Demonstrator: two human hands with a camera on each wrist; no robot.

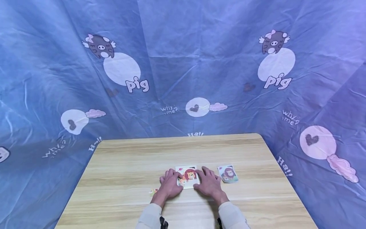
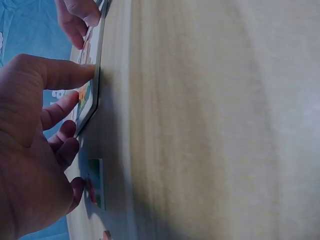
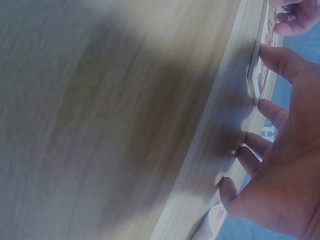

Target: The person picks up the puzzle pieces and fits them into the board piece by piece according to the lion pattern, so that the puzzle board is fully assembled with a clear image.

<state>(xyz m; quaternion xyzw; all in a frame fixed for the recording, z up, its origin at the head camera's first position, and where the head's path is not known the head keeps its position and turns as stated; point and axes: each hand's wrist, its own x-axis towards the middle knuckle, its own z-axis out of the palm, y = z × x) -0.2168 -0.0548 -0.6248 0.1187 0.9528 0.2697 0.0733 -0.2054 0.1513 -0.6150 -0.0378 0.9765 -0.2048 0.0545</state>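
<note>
A small puzzle board (image 1: 188, 185) with a lion picture and a pale border lies flat on the table between both hands. My left hand (image 1: 170, 185) touches its left part, thumb on the near edge and index finger on the picture, as the left wrist view shows. My right hand (image 1: 209, 183) is at the board's right side. Its thumb touches the near edge and its index finger meets the corner, with the other fingers spread on the table. Beside the left hand lies a colourful puzzle piece (image 1: 152, 192); another flat piece (image 2: 95, 184) shows beneath that hand's little finger.
A paper picture card (image 1: 228, 174) with a matching lion lies right of the right hand, its near edge curling slightly. The light wooden table (image 1: 128, 159) meets a blue patterned cloth (image 1: 171, 79) at the back and sides.
</note>
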